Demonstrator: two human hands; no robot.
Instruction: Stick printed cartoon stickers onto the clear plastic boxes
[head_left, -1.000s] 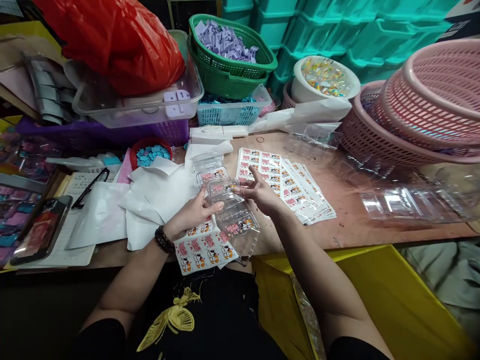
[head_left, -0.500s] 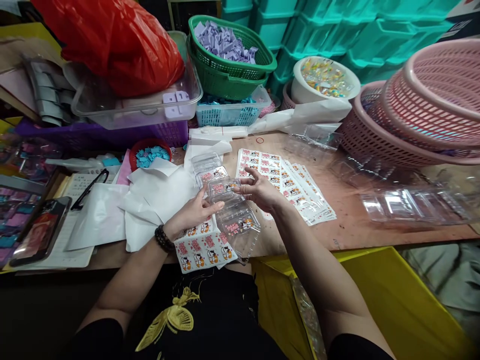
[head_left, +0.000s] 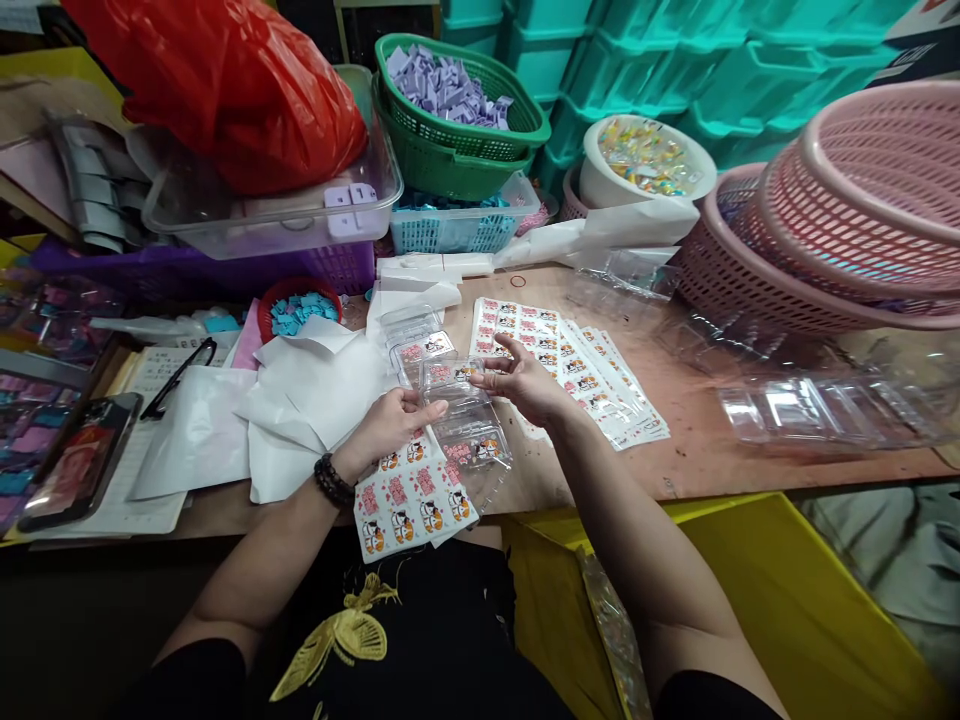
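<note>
A clear, rectangular plastic case with a pink-lettered cat sticker is lying between your two hands, its right end under your right fingertips and its lower left side beside your left thumb. Your right hand is touching that end with the thumb and a finger nearly together, while another finger is rising clear; whether they are pinching the case or only pressing it, you cannot tell from here. Your left hand is spreading thumb and forefinger slightly apart, the thumb pointing toward the case; its hold is hidden.

A white sheet of pink and orange cat stickers is reaching out from below your left hand toward your lap. Another clear stickered case is lying just nearer you, and a clear open case with a sticker is lying just beyond.

Farther out, fanned white sticker sheets are resting right of your hands, crumpled white papers are covering the left, and clear empty packages are lying near the pink plastic baskets.
</note>
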